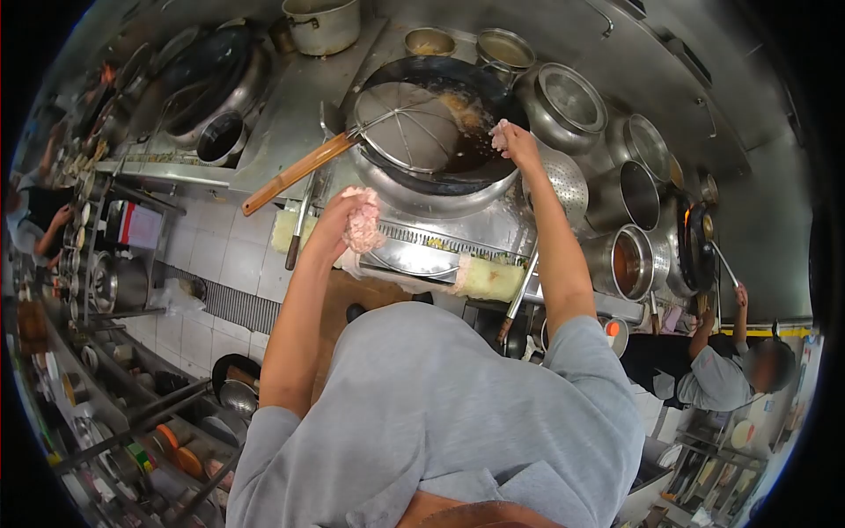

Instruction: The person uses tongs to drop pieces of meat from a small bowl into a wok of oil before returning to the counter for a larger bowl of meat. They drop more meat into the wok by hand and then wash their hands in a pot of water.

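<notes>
My left hand [329,227] is closed around a large clump of pale pink raw meat [363,223] at the near side of the stove. My right hand [521,150] pinches a smaller pink piece of raw meat [500,135] over the right side of a large black wok [378,81]. Dark oil fills the wok, and light brown frying pieces [465,111] float in it. A round mesh strainer [405,132] rests across the wok's left part, its wooden handle [299,174] sticking out to the lower left.
A perforated ladle [558,188] lies right of the wok. Metal pots [632,195] line the right side, with a pan over flame [695,246] beyond. A co-worker [713,374] stands at far right, another person [40,211] at far left. Folded cloths [489,279] lie along the stove's front edge.
</notes>
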A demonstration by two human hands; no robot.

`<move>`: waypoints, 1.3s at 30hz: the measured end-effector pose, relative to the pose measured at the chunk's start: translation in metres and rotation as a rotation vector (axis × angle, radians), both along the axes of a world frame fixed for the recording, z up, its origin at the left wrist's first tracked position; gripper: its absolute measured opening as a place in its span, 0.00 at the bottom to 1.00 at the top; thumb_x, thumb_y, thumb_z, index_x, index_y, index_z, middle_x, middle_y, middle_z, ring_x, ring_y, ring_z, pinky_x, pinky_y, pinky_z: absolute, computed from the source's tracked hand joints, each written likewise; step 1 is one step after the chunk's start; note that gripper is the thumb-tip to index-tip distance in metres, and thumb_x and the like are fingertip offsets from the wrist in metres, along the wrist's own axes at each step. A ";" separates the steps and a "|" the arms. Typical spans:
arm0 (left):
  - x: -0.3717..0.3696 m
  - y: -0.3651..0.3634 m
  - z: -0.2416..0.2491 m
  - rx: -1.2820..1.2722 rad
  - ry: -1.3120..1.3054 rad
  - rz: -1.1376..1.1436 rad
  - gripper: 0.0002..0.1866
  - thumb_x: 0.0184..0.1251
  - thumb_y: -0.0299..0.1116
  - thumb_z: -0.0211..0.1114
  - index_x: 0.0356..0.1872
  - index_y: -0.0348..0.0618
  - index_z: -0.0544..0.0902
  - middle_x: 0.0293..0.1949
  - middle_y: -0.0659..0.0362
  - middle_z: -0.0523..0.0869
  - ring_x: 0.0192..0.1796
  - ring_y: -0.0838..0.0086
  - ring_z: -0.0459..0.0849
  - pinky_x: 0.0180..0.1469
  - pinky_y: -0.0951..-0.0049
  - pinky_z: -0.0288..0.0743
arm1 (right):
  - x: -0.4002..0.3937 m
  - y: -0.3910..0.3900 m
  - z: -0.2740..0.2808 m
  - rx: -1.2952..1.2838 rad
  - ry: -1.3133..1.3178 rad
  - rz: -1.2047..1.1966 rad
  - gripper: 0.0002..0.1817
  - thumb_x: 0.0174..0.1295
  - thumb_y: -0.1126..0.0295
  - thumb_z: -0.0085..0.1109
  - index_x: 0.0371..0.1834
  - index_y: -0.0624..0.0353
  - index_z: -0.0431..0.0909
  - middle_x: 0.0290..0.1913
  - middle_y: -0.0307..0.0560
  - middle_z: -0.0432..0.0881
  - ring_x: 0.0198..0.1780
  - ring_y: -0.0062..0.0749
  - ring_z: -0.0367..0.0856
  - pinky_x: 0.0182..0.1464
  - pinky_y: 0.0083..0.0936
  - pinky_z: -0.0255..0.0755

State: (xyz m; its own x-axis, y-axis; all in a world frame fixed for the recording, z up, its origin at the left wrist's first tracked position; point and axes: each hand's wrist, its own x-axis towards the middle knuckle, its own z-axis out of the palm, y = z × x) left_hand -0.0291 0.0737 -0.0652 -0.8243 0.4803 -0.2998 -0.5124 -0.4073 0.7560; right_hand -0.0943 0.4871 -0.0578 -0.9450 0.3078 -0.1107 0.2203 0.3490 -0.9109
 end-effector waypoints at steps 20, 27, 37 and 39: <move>0.024 -0.035 -0.011 -0.015 -0.102 0.129 0.10 0.70 0.31 0.63 0.49 0.41 0.79 0.42 0.59 0.86 0.40 0.75 0.86 0.44 0.72 0.84 | -0.002 -0.105 0.054 0.562 0.544 0.241 0.15 0.55 0.80 0.52 0.43 0.58 0.84 0.42 0.53 0.85 0.45 0.47 0.83 0.52 0.35 0.75; 0.005 -0.008 0.006 -0.020 0.022 0.024 0.08 0.69 0.29 0.64 0.45 0.40 0.78 0.39 0.58 0.85 0.38 0.74 0.87 0.38 0.73 0.84 | 0.053 -0.224 0.029 -0.259 -0.024 0.672 0.17 0.65 0.65 0.62 0.55 0.55 0.79 0.43 0.37 0.83 0.40 0.26 0.79 0.44 0.24 0.74; 0.013 -0.001 -0.009 0.081 -0.118 -0.030 0.08 0.69 0.29 0.64 0.44 0.42 0.76 0.36 0.60 0.83 0.38 0.73 0.86 0.38 0.72 0.83 | 0.043 -0.174 0.027 -0.627 0.111 0.328 0.07 0.66 0.75 0.53 0.44 0.63 0.79 0.40 0.45 0.85 0.35 0.27 0.81 0.36 0.25 0.75; 0.016 0.004 -0.007 0.149 -0.141 -0.091 0.09 0.69 0.31 0.63 0.46 0.42 0.77 0.36 0.60 0.82 0.38 0.73 0.86 0.39 0.73 0.83 | 0.039 -0.152 0.041 -0.967 0.080 0.212 0.07 0.67 0.74 0.53 0.45 0.62 0.78 0.37 0.44 0.84 0.34 0.27 0.80 0.36 0.25 0.75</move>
State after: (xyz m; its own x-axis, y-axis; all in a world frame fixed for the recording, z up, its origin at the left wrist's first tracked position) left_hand -0.0132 0.0777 -0.0721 -0.7305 0.5984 -0.3291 -0.6483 -0.4561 0.6096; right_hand -0.0557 0.3352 -0.0170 -0.9858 -0.0574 -0.1580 0.1644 -0.5266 -0.8341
